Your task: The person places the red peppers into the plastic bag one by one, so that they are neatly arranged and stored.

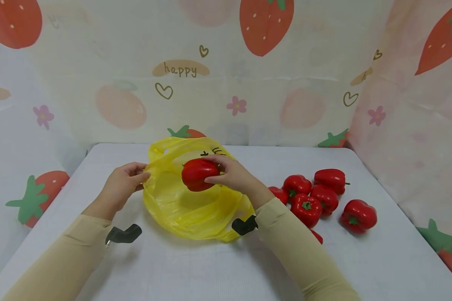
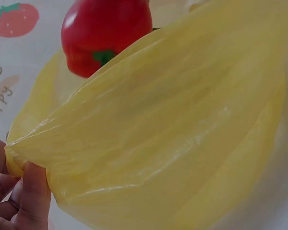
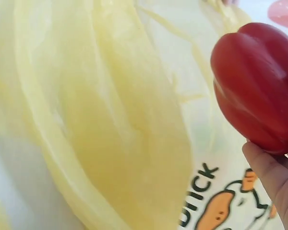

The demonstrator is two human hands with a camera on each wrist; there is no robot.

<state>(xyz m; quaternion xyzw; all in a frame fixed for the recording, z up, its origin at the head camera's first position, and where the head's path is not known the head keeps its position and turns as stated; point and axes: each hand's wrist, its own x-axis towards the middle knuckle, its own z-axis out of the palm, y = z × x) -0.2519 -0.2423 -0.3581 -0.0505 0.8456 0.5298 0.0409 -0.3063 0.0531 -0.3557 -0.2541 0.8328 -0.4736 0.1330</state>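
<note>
A yellow plastic bag (image 1: 165, 200) lies spread on the table with its mouth facing up and toward me. My left hand (image 1: 121, 184) pinches the bag's left edge between thumb and fingers, also seen in the left wrist view, where the bag film (image 2: 173, 120) is pulled taut. My right hand (image 1: 233, 173) grips a red bell pepper (image 1: 197, 174) over the bag's mouth. In the right wrist view, thumb and fingers hold that pepper (image 3: 257, 86) by one end, above the bag's printed lettering. Its green stem (image 2: 103, 57) shows in the left wrist view.
Several red bell peppers (image 1: 306, 209) sit grouped on the right of the white table (image 1: 188, 271), partly behind my right forearm. One pepper (image 1: 358, 216) stands a little apart at the far right. A strawberry-printed curtain (image 1: 218, 104) hangs behind and at both sides.
</note>
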